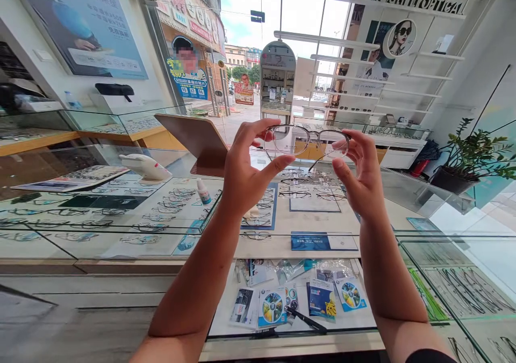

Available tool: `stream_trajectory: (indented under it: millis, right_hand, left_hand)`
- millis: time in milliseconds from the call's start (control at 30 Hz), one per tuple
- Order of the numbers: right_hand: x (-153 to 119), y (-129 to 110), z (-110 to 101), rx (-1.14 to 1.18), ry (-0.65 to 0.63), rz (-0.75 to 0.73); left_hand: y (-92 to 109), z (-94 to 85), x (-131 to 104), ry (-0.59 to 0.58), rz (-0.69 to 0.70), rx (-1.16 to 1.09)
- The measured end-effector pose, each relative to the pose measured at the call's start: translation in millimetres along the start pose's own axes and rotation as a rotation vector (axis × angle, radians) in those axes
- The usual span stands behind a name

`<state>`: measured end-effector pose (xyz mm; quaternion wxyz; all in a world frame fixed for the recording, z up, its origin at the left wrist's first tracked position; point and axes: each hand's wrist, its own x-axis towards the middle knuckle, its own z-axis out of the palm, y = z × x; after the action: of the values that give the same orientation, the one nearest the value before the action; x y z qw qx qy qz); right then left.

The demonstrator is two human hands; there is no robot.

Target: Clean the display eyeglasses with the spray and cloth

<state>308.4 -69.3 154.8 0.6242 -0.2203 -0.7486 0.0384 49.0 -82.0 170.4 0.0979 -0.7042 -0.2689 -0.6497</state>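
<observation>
Dark-browed eyeglasses with thin rims and clear lenses (pixel 317 135), held up in the air above the counter, roughly level, arched mirror behind. Upper rims dark, lower rims fine and wire-like; lenses rounded, see-through. Slim metallic bridge. One temple shows through the right lens area as a thin diagonal bar with a darker tip.

Left hand (pixel 252 172) grasps the outer left end, index along the top corner, thumb below the lens. Right hand (pixel 360 175) grasps the outer right end, index up top, thumb lower. Exact finger contact behind the rims: can't tell.

Surroundings: flat, glossy clear-glass counter (pixel 226 249) over pale trays, rows of thin wire-like spectacle frames (pixel 173 202) to the left. Small white plastic bottle with blue-and-red label (pixel 203 192), upright. Brown flat panel with rounded corners (pixel 197 140), tilted. Flat blue-and-white printed strip (pixel 322 241), smooth. Lower down, slim black pen (pixel 305 320) beside paper cards with round colour-wheel prints (pixel 272 307). Tall arched mirror (pixel 278 78), glossy, farther back.
</observation>
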Motion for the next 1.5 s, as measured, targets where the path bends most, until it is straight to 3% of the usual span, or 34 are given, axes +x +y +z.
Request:
stream_trajectory:
  millis: [433, 733, 1100, 1300, 1500]
  right_hand:
    - [-4.4, 14.7, 2.7, 0.012, -0.026, 0.081]
    - [-3.9, 13.8, 1.2, 0.037, -0.024, 0.101]
    - [-4.7, 12.4, 2.8, 0.037, 0.001, 0.1]
    - [-1.0, -6.9, 2.4, -0.04, 0.099, 0.044]
    - [1.2, -28.7, -1.2, -0.178, 0.158, -0.014]
  left_hand:
    - [19.6, 16.8, -7.5, 0.192, 0.04, 0.128]
    - [27.8, 14.8, -6.8, 0.256, 0.095, 0.226]
    - [33.9, 3.1, -5.7, 0.151, 0.025, 0.364]
    - [35.0, -9.5, 4.5, 0.139, 0.113, 0.376]
    - [37.7, -24.0, 12.6, 0.031, 0.043, 0.324]
